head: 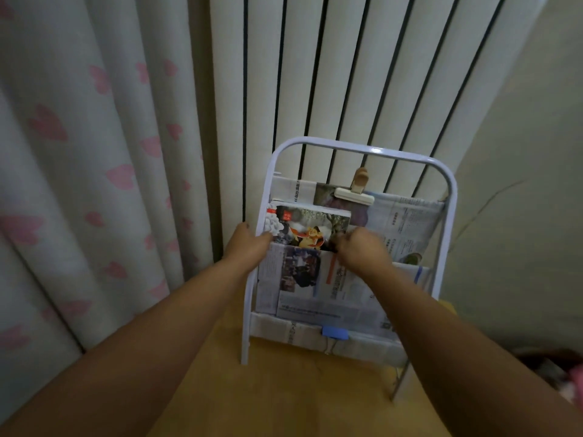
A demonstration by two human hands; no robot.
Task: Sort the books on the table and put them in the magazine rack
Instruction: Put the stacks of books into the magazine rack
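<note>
A white metal magazine rack (pixel 441 175) stands on a wooden table (pixel 299 398), its pockets made of folded newspaper. A picture book (pixel 310 223) with a colourful cover stands in the middle pocket, its top half showing. My left hand (pixel 246 246) grips the book's left edge next to the rack's left post. My right hand (pixel 359 250) holds the book's lower right corner with curled fingers, slightly blurred.
A beige clip (pixel 355 192) pins newspaper in the top pocket and a blue binder clip (pixel 335 333) holds the bottom pocket. A white radiator (pixel 347 74) stands behind the rack. A curtain with pink hearts (pixel 94 152) hangs at left, and a plain wall (pixel 520 216) is at right.
</note>
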